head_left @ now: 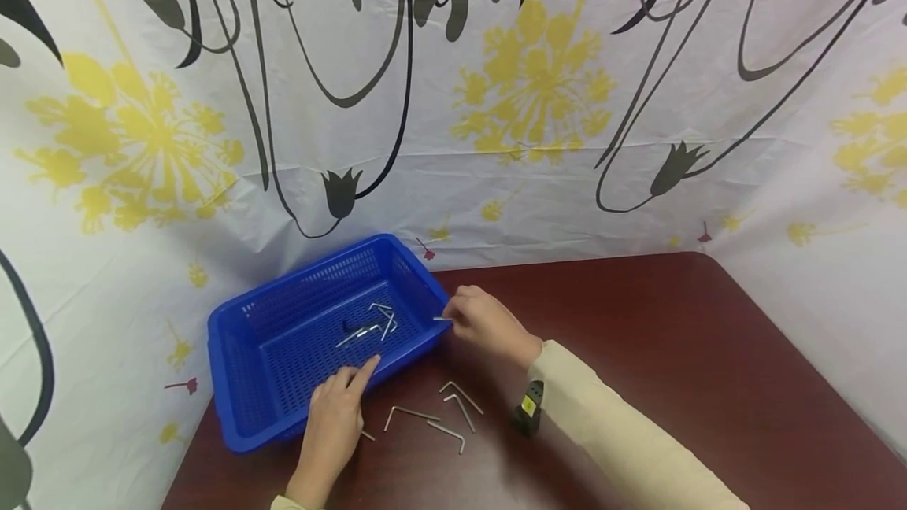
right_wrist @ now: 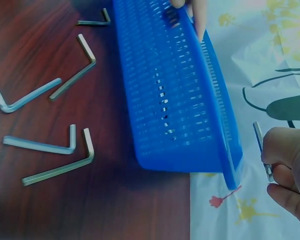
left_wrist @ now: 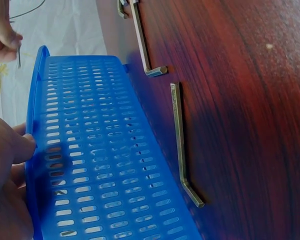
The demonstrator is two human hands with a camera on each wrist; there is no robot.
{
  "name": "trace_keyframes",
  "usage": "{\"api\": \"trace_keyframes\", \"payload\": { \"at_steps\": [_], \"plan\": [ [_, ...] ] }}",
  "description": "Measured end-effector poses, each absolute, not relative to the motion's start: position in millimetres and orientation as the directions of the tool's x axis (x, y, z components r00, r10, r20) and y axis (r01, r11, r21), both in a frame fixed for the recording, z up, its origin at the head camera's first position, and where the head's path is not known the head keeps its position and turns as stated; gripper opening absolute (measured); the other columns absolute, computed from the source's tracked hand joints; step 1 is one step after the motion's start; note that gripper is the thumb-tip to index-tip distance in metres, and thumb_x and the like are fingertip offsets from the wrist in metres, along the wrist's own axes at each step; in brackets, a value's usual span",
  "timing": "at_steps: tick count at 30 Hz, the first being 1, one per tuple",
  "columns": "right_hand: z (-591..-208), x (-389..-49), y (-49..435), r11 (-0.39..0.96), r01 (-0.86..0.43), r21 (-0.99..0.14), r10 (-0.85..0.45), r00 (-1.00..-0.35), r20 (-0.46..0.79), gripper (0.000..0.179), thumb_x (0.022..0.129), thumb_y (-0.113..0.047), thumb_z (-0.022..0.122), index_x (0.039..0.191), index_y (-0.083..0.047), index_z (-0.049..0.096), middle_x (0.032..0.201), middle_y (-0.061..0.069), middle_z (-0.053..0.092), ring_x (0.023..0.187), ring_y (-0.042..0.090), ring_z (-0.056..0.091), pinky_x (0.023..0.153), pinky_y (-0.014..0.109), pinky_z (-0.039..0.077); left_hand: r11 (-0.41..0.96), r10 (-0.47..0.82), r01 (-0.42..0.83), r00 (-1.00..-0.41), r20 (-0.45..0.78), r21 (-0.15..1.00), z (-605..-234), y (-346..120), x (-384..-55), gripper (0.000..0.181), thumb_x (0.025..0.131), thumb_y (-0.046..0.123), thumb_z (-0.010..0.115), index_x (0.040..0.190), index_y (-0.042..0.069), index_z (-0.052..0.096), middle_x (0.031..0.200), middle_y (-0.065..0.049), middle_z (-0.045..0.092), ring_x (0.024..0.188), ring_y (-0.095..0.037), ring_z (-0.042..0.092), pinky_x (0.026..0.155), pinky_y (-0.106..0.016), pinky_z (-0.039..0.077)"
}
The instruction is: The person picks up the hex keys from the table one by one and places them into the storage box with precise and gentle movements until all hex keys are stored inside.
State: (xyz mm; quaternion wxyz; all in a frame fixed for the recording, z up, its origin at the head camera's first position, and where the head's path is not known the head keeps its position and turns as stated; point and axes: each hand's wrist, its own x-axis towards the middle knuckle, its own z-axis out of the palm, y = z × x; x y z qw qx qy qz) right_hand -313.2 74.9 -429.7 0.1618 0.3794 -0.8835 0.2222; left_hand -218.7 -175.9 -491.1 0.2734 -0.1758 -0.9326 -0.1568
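Observation:
My left hand [head_left: 333, 415] grips the near rim of a blue plastic basket [head_left: 418, 343], its thumb [left_wrist: 20, 150] against the outer side and its fingers over the edge. Just past the basket's right end, my right hand [head_left: 489, 323] pinches a silver hex key [right_wrist: 258, 132] between thumb and fingers, one end sticking out toward the rim. Inside the basket, several hex keys [head_left: 388, 325] lie in a loose cluster on the perforated floor. More L-shaped hex keys [head_left: 448, 431] are spread on the table in front; one [left_wrist: 179, 135] lies close beside the basket's wall.
The dark red-brown wooden table [head_left: 638, 352] extends to the right. A white patterned cloth [head_left: 496, 203] hangs behind and on both sides, close to the basket's back. A small black device [head_left: 530, 408] is strapped at the right wrist.

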Motion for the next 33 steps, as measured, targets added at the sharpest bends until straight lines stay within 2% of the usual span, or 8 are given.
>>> {"api": "trace_keyframes", "payload": {
  "at_steps": [10,21,33],
  "plan": [
    [-427,-336,58,0.64,-0.715,-0.28,-0.615,-0.696,0.371,0.014,0.073,-0.001,0.063,0.084,-0.007,0.068,0.079,0.0,0.054,0.077,0.015,0.049,0.071,0.026,0.043,0.895,0.233,0.395,-0.81,0.539,0.208,-491,-173,-219,0.067,0.06,-0.016,0.065,0.12,0.014,0.061,0.089,-0.007,0.058,0.072,-0.026,0.056,0.064,-0.041,0.043],
    [-427,-350,49,0.671,-0.674,-0.309,-0.611,-0.739,0.284,0.013,0.075,-0.003,0.064,0.087,-0.007,0.068,0.084,0.001,0.057,0.078,0.015,0.052,0.072,0.028,0.044,0.896,0.233,0.4,-0.795,0.561,0.195,-493,-171,-221,0.067,0.058,-0.016,0.065,0.118,0.013,0.062,0.09,-0.008,0.059,0.072,-0.027,0.056,0.063,-0.041,0.042],
    [-426,-369,24,0.668,-0.656,-0.352,-0.632,-0.75,0.197,0.01,0.077,-0.003,0.065,0.086,-0.005,0.068,0.082,0.002,0.058,0.074,0.014,0.052,0.067,0.025,0.045,0.903,0.227,0.381,-0.815,0.533,0.198,-491,-176,-217,0.072,0.058,-0.016,0.065,0.122,0.015,0.059,0.092,-0.011,0.058,0.076,-0.027,0.057,0.069,-0.044,0.043]
  ]
}}
